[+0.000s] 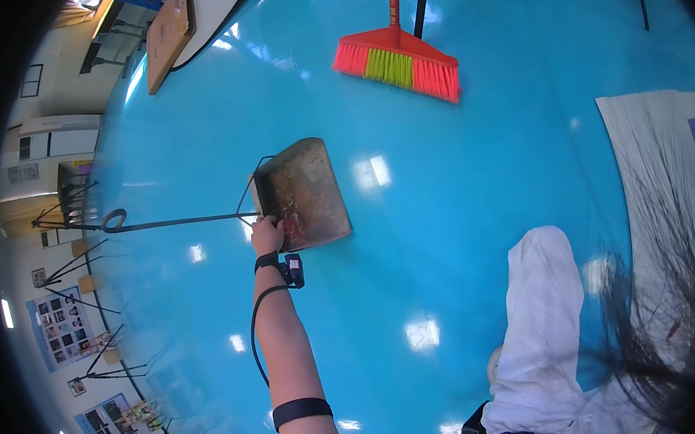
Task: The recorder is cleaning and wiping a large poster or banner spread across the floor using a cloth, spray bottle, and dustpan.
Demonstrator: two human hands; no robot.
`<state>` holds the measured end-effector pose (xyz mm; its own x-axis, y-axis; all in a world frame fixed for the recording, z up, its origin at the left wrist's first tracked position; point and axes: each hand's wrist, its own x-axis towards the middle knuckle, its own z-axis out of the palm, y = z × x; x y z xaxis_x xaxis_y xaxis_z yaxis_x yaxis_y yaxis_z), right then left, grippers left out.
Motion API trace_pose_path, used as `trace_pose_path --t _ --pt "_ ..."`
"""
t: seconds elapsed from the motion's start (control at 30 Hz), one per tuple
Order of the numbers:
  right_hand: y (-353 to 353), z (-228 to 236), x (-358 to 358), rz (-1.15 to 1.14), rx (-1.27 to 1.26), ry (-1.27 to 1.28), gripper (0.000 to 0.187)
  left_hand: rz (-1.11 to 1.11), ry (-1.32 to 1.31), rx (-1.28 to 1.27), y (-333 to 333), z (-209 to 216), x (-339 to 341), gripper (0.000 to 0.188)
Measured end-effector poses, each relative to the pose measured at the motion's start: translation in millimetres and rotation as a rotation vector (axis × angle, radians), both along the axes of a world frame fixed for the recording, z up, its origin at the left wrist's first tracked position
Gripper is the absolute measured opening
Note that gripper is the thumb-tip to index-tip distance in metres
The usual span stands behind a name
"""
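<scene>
A worn metal dustpan (317,191) with a long thin handle (185,222) is left of the middle, its handle pointing left and ending in a ring. My left hand (267,235) is closed around the near back edge of the pan, beside the wire bracket where the handle joins. Some fingertips are hidden inside the pan, near a reddish patch and small bits of debris. Whether the pan rests on the floor or is lifted, I cannot tell. My right hand is out of view. Beyond the dustpan is a broom (396,60) with red and green bristles.
The floor (417,277) is shiny blue. My white-trousered leg (538,308) is at the lower right, beside a pale mat or sheet (644,145). At the upper left a brown board (170,35) leans by a white rounded surface. Several thin black stands (82,270) line the left wall.
</scene>
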<state>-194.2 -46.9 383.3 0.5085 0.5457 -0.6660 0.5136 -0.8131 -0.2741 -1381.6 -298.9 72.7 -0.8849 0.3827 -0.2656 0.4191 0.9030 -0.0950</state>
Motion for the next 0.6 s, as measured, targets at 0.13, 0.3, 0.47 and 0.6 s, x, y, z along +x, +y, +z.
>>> trace_pose_path --t 0.13,0.3,0.47,0.6 --pt "-7.8 -4.8 6.5 -0.010 -0.005 0.011 0.065 -0.164 -0.044 -0.059 -7.6 19.6 1.0 0.041" --pt "-17.7 -16.1 14.4 -0.017 -0.009 0.028 0.066 -0.191 0.042 -0.124 -10.6 27.7 15.5 0.059" --pt "-42.9 -17.2 18.9 -0.037 -0.008 0.030 0.066 -0.179 -0.132 -0.425 11.6 43.2 24.1 0.076" --pt "-59.1 -30.5 19.6 -0.038 -0.032 0.061 0.067 -0.148 0.034 -0.264 -8.6 40.7 17.5 0.074"
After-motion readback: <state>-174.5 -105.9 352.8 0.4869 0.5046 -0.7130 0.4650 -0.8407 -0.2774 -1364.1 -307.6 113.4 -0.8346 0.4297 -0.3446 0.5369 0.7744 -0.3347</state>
